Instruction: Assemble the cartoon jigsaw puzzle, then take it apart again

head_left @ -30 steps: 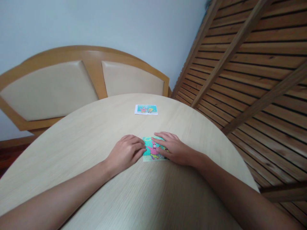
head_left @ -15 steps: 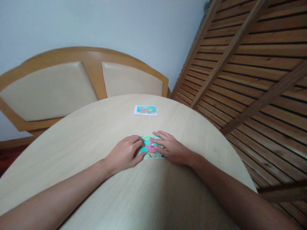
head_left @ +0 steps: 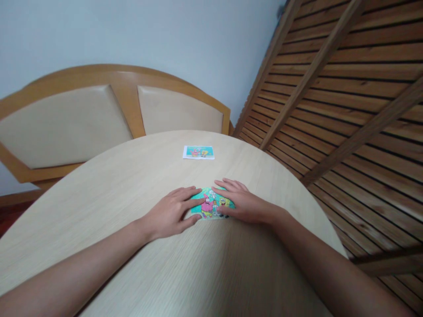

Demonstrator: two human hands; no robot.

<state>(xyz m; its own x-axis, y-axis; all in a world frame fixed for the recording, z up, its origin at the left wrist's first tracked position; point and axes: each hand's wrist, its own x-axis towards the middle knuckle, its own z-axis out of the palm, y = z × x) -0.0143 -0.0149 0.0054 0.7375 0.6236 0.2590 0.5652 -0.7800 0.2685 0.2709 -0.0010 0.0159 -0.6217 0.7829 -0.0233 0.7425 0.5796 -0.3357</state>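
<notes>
A small flat picture card (head_left: 208, 208) lies on the table in front of me, printed with a pink starfish and a yellow sponge cartoon figure on turquoise. Whether it is one sheet or made of pieces, I cannot tell. My left hand (head_left: 175, 212) rests at its left side, fingers stretched and apart, with fingertips on the left part of the picture. On the right side lies my right hand (head_left: 238, 201), palm down with fingers spread, covering the card's right edge. Neither hand grips anything.
Farther back on the round wooden table (head_left: 139, 171) lies a second picture sheet (head_left: 198, 152) with a white border and similar cartoon figures. Behind the table stands a wood-framed padded headboard (head_left: 127, 79). A slatted wooden screen (head_left: 337, 114) rises on the right.
My right hand has shifted slightly right, uncovering the yellow figure. The fingers of my left hand have stretched out farther over the card. The view has moved slightly.
</notes>
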